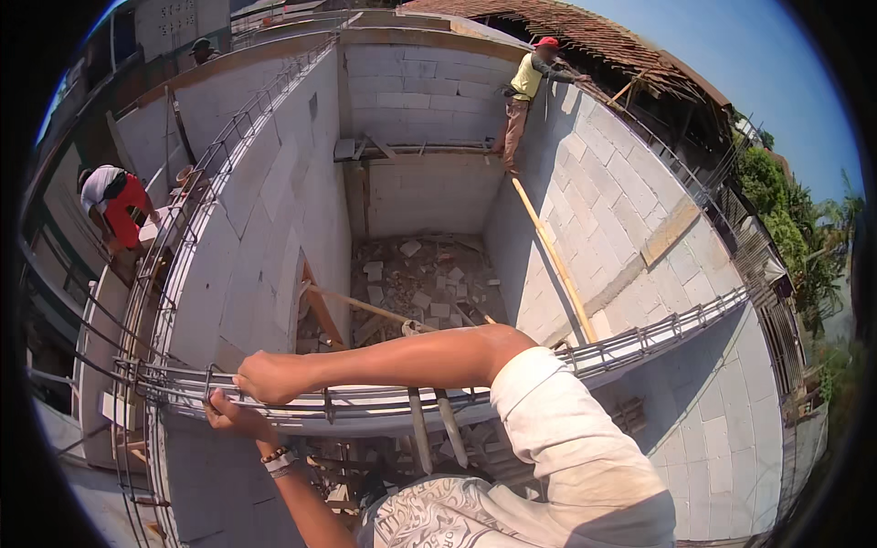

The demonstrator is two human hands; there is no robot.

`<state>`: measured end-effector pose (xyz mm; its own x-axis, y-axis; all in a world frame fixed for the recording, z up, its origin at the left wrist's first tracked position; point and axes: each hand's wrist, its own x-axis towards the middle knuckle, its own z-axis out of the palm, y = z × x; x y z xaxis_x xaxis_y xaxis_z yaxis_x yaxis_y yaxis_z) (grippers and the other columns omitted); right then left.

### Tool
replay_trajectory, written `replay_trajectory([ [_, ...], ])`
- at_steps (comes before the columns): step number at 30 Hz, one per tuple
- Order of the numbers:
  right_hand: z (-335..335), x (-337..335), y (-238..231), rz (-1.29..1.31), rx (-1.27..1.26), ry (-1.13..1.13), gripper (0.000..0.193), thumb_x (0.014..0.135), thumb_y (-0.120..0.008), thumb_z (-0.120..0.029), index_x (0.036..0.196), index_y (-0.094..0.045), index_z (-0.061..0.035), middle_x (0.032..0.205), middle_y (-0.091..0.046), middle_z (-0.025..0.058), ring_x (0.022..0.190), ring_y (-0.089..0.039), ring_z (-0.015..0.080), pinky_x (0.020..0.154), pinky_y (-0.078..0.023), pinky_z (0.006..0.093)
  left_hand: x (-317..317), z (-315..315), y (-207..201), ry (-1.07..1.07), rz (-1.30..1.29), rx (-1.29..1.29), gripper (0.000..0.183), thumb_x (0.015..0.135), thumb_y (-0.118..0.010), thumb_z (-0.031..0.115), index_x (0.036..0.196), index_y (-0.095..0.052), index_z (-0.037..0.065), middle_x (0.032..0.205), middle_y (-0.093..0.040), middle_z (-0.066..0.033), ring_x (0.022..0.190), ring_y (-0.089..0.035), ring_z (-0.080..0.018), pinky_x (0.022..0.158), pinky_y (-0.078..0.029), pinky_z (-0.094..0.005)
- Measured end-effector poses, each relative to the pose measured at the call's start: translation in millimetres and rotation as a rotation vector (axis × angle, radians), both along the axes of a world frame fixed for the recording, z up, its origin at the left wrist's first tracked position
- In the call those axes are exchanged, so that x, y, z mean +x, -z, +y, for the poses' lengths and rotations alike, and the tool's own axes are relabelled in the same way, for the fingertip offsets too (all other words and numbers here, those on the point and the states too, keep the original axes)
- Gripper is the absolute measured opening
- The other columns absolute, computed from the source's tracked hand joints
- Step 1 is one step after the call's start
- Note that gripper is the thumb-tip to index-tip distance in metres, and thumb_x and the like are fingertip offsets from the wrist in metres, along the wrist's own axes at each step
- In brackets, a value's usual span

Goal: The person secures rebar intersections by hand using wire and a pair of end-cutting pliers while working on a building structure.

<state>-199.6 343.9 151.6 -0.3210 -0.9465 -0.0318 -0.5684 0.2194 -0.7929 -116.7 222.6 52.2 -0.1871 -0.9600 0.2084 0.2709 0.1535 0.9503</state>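
A long cage of steel rebar [365, 402] with square stirrups lies along the top of the pale block wall in front of me. Both my hands are at its left part, near the corner where it meets another rebar cage [196, 196] running away from me. My right hand [269, 376] comes across from the right and is closed over the upper bars, palm down. Just below it my left hand [236, 417], with bracelets at the wrist, has its fingers closed at a stirrup and the lower bars. Any small piece between the fingers is hidden.
A room of block walls [617, 196] drops away ahead, with rubble [434, 283] on its floor. A long bamboo pole [553, 256] leans on the right. Wooden stakes [419, 429] stand below my arm. One worker [521, 91] stands high at the back right; another [119, 205] bends over at the left.
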Motion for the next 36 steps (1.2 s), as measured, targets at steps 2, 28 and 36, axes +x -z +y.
replay_trajectory([
  [2,-2.9,-0.6,9.0,0.169,-0.072,-0.046,0.042,0.103,-0.043,-0.021,0.091,-0.07,0.0087,0.086,-0.069,0.0314,0.083,-0.068,0.048,0.075,-0.055,0.0528,-0.5,2.7,-0.4,-0.085,-0.085,-0.074,0.044,0.096,-0.052,0.032,0.099,-0.069,-0.009,0.102,-0.065,-0.0194,0.093,-0.062,-0.0287,0.084,-0.051,-0.0417],
  [28,-19.9,-0.6,27.8,0.264,-0.092,0.138,0.043,0.094,-0.054,-0.027,0.082,-0.072,0.0101,0.083,-0.07,0.0308,0.081,-0.07,0.0474,0.076,-0.056,0.0531,0.9,-45.4,38.0,-0.001,-0.076,-0.294,0.053,0.105,-0.046,0.039,0.126,-0.069,-0.004,0.132,-0.066,-0.0181,0.116,-0.064,-0.0281,0.094,-0.05,-0.0384],
  [36,-22.9,-7.6,32.6,0.152,-0.091,0.117,0.046,0.093,-0.051,-0.031,0.089,-0.073,0.009,0.09,-0.071,0.0313,0.092,-0.07,0.0475,0.083,-0.056,0.0521,-3.4,-57.2,62.9,-0.191,-0.071,-0.741,0.041,0.104,-0.048,0.027,0.114,-0.068,-0.007,0.11,-0.068,-0.0209,0.104,-0.066,-0.031,0.09,-0.053,-0.0446],
])
